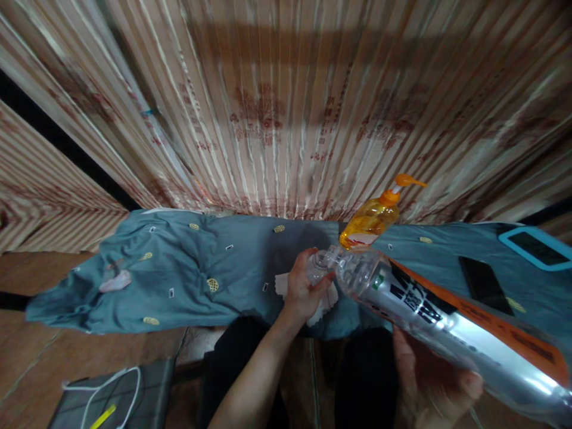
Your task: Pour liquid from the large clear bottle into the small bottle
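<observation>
A large clear plastic bottle [415,304] with a silver and orange label lies tilted across the right side, its neck lower and pointing left. My right hand [429,381] supports it from below, fingers curled round its underside. In my left hand [306,292] is a small clear container [318,262], held right at the mouth of the large bottle. Whether the two rims touch, I cannot tell. Under my left hand a white tissue [329,305] lies on the cloth. An orange pump bottle [369,223] with yellow liquid stands just behind.
A grey-green patterned cloth [241,256] covers the narrow table against a pleated curtain [286,119]. To the right lie a dark phone [485,285] and a blue-framed device [538,247]. A crumpled pale piece [117,281] rests at left. Lower left, a white cable [134,387] lies on a dark surface.
</observation>
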Demonstrator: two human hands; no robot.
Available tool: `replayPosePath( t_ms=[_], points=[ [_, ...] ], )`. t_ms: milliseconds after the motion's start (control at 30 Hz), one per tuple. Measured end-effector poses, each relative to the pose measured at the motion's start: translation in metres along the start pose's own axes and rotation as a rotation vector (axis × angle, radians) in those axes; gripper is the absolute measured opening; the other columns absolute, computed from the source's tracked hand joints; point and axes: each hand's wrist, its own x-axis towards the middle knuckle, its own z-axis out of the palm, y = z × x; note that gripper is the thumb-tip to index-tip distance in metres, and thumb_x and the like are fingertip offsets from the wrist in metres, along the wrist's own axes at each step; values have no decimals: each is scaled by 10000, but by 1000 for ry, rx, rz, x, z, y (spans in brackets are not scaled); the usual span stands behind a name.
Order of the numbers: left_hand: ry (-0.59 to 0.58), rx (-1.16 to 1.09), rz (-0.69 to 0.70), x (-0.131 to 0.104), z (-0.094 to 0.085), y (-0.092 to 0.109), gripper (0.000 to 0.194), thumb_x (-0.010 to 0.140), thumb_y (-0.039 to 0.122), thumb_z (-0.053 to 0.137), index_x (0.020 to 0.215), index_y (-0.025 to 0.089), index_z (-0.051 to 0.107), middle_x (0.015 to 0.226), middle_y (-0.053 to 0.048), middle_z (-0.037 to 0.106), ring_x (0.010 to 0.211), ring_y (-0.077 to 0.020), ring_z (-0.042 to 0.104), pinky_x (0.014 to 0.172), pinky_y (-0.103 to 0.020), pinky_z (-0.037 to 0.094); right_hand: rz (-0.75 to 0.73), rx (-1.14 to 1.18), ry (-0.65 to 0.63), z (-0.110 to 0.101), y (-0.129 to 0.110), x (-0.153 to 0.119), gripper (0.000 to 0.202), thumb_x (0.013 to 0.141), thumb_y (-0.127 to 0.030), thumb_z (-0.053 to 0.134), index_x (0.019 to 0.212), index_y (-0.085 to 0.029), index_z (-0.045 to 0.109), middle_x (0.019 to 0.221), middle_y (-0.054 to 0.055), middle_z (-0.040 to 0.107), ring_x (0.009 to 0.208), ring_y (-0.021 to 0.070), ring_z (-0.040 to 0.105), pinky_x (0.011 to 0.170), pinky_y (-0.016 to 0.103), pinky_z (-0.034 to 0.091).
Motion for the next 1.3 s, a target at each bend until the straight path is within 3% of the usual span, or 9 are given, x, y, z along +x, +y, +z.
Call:
replayPosePath(
  t_ms=[100,200,533,733,900,1133,1300],
  points=[
    [-12,-12,2,0,0,1,402,750,293,670,1100,188,503,1072,-68,610,1019,-227,586,921,-392,467,9,13,-4,2,-1,-1,716,474,-595,745,1083,-252,587,1156,11,621,1105,248,545,657,306,536],
    [-7,-3,1,0,-1,3,393,746,282,673,1092,194,508,1061,-62,614,1016,-226,587,920,-393,468,-6,24,-34,4,-1,0,699,508,-592,734,1104,-260,581,1139,9,631,1105,256,547,725,355,539],
    [-5,1,6,0,-1,0,409,748,303,674,1103,191,504,1075,-70,608,1049,-235,576,930,-397,464,16,28,15,7,-3,-2,809,449,-591,757,1168,-274,564,1278,-7,555,1187,253,496,733,328,549],
    [-6,-3,10,0,-1,2,411,752,288,668,1117,197,502,1071,-67,611,1036,-231,578,930,-405,466,8,28,-11,6,-2,-1,835,463,-591,753,1204,-273,538,1307,16,535,1216,286,472,755,394,556],
    [5,-10,5,1,-1,3,409,739,279,684,1101,194,513,1053,-64,615,1003,-226,591,920,-395,473,0,-1,-8,-2,4,0,750,533,-599,706,1191,-277,543,1249,6,576,1167,262,512,749,374,550],
    [-8,-27,-7,1,0,2,403,743,282,677,1093,181,505,1060,-72,604,1023,-230,583,933,-396,466,-4,24,-31,-2,3,1,756,488,-605,741,1144,-267,574,1177,1,612,1124,246,538,704,324,543],
    [2,-23,7,0,0,1,392,747,282,674,1089,191,506,1060,-67,607,1040,-232,577,934,-396,467,19,23,25,-1,3,1,797,469,-609,742,1173,-279,565,1230,-8,583,1124,237,536,746,331,540]
  ],
)
